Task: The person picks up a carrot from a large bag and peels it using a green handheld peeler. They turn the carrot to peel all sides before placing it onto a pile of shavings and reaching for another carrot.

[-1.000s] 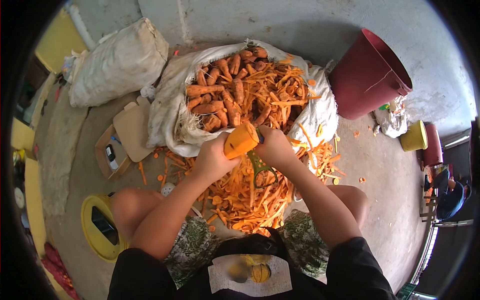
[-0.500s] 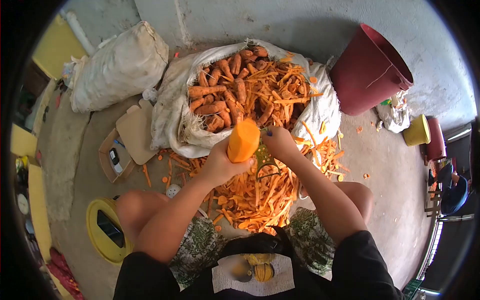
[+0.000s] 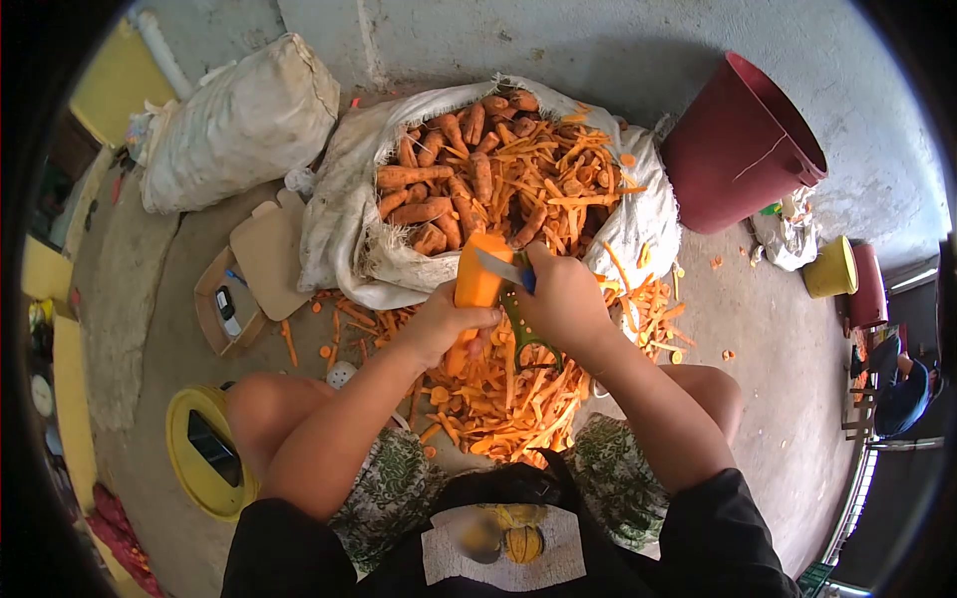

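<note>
My left hand (image 3: 446, 324) is wrapped round a thick peeled carrot (image 3: 479, 279), held upright above the peelings. My right hand (image 3: 566, 304) grips a small knife (image 3: 495, 264) with a blue handle; its blade lies against the carrot's upper end. A green tool with holes and a curved frame (image 3: 538, 351), perhaps a peeler, hangs below the right hand; how it is held is hidden. Beneath both hands spreads a heap of orange peelings (image 3: 508, 404). Just beyond them an open white sack (image 3: 349, 234) bears unpeeled carrots (image 3: 424, 212) and more peelings (image 3: 558, 164).
A full white sack (image 3: 239, 125) leans at the back left near an open cardboard box (image 3: 214, 304). A phone (image 3: 213, 447) lies on a yellow bucket lid (image 3: 179, 468). The tall red bin (image 3: 723, 149) stands at the wall. Another person (image 3: 902, 389) sits far right.
My right hand has turned, bringing the knife blade against the carrot's top. The carrot has tipped more upright in my left hand.
</note>
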Tool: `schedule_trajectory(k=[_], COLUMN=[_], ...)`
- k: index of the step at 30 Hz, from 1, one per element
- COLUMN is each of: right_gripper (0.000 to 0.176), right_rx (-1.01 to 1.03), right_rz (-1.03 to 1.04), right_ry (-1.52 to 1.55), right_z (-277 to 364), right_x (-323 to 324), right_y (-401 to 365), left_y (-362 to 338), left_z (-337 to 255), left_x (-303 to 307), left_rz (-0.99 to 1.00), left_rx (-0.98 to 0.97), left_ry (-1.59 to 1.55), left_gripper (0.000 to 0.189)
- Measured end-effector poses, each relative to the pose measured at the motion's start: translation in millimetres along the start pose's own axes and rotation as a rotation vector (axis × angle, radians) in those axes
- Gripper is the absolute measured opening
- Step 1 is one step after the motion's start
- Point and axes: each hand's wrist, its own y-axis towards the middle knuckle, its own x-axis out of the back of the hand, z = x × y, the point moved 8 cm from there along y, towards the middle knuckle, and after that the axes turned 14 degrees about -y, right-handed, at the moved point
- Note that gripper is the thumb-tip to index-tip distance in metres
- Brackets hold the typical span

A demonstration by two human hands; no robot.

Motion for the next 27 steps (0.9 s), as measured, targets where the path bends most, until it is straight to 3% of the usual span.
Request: schedule_trajectory(k=[2,5,15,22,24,26,27], right_gripper=[0.021,0.023,0.026,0.021,0.022,0.025,0.026], right_rx=[0.014,0.045,0.089,0.095,-0.199,-0.317,-0.336], right_rz=[-0.002,-0.043,-0.136,-0.136,0.11,0.108,0.147], right_ry=[-0.043,-0.081,-0.185,-0.122,0.158,-0.028,0.039], right_z=[2.4,5.7,10.0,-2.4,-43.1,-77.9,-81.5], right_x=[5.6,7.6,12.6,8.5,-31.8,-41.5,-45.6], right_y=[-1.3,-3.1,-6.5,6.5,26.4,36.0,38.9], left_y=[-4.9,-5.2,-11.1,-18.0,-20.8,-33.3,-31.9], left_z=[7.5,11.1,5.2,13.5,16.8,19.8,15.2], left_x=[-8.1,-12.9,-18.0,-17.9,-20.9,-45.5,-41.3], left_rz=[0.031,0.146,0.176,0.218,0.218,0.362,0.263], left_rx=[0.142,0.191,0.2,0.311,0.314,0.302,0.292], left_ry=[-0.167,-0.28,-0.296,-0.256,-0.205,0.037,0.054], left_gripper=[0.016,0.015,0.015,0.016,0.017,0.017,0.018])
